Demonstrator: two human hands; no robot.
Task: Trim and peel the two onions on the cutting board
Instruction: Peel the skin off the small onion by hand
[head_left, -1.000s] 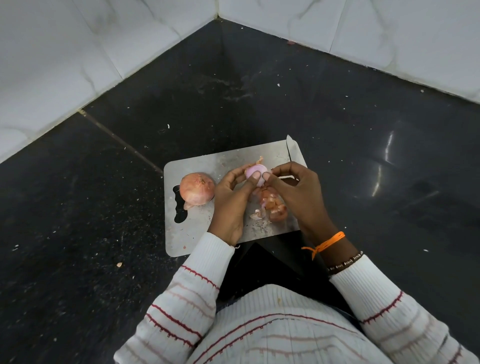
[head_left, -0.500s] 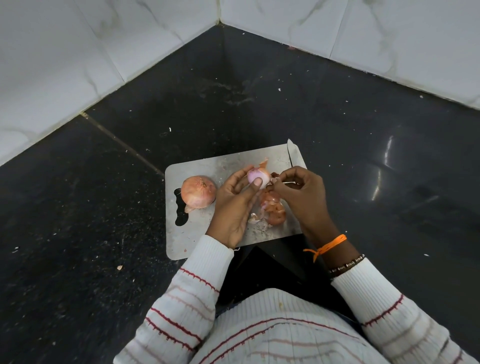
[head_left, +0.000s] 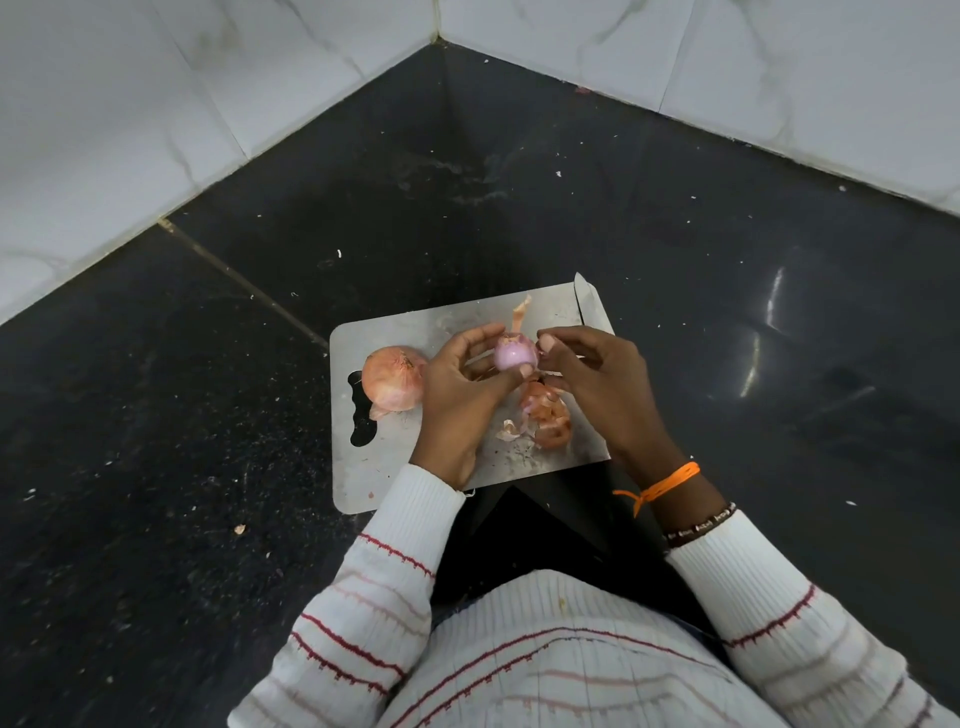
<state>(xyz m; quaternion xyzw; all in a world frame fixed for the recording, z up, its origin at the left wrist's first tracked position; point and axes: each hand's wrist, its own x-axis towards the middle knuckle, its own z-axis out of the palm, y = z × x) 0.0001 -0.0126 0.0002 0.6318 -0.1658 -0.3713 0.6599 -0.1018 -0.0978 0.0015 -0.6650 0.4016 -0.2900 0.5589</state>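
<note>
A steel cutting board (head_left: 374, 467) lies on the black floor. An unpeeled brown onion (head_left: 393, 378) sits on its left part. My left hand (head_left: 457, 395) grips a small, mostly peeled pink onion (head_left: 514, 353) above the board's middle. A dry strip of skin (head_left: 521, 314) stands up from the top of that onion. My right hand (head_left: 597, 384) is at the onion's right side, with curled fingertips pinching skin there. Loose peels (head_left: 545, 415) lie on the board under my hands.
A knife blade (head_left: 589, 306) lies at the board's far right corner, its handle hidden under my right hand. White tiled walls meet in a corner beyond the board. Small crumbs are scattered over the dark floor around it.
My left hand has turned the pink onion, so more bare flesh shows. A strip of skin now stands up from its top. The brown onion has not moved.
</note>
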